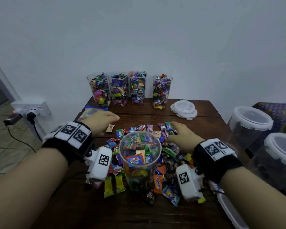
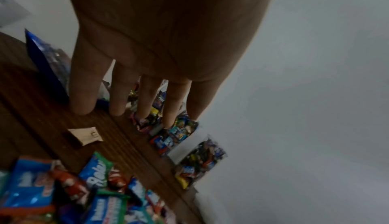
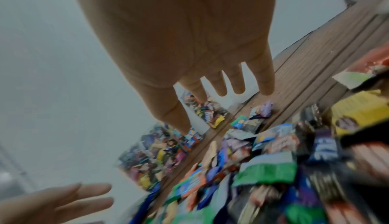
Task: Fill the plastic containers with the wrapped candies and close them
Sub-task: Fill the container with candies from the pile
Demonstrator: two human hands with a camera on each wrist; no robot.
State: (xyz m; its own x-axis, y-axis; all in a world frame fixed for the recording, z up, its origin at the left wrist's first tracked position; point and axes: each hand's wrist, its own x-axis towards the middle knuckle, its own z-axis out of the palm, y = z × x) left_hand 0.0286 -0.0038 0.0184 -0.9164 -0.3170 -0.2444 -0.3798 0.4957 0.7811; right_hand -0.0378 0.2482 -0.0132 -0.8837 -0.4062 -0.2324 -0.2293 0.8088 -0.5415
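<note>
A clear plastic container (image 1: 139, 162), nearly full of wrapped candies, stands in the middle of a candy pile (image 1: 170, 156) on the dark wooden table (image 1: 196, 116). My left hand (image 1: 102, 121) hovers over the table left of the pile with fingers (image 2: 147, 97) straight and apart, holding nothing. A beige candy (image 1: 109, 128) lies just beside it. My right hand (image 1: 180, 131) reaches over the pile's far right edge, its fingers (image 3: 238, 78) spread and empty. Several filled, lidless containers (image 1: 119, 89) stand along the wall. Stacked clear lids (image 1: 184, 108) lie at the back right.
A blue candy bag (image 1: 91, 111) lies at the table's back left. Two large lidded tubs (image 1: 249, 124) stand off the table's right side, and a flat tub rim (image 1: 229, 210) at front right. Chargers sit in a wall socket strip (image 1: 30, 111) at left.
</note>
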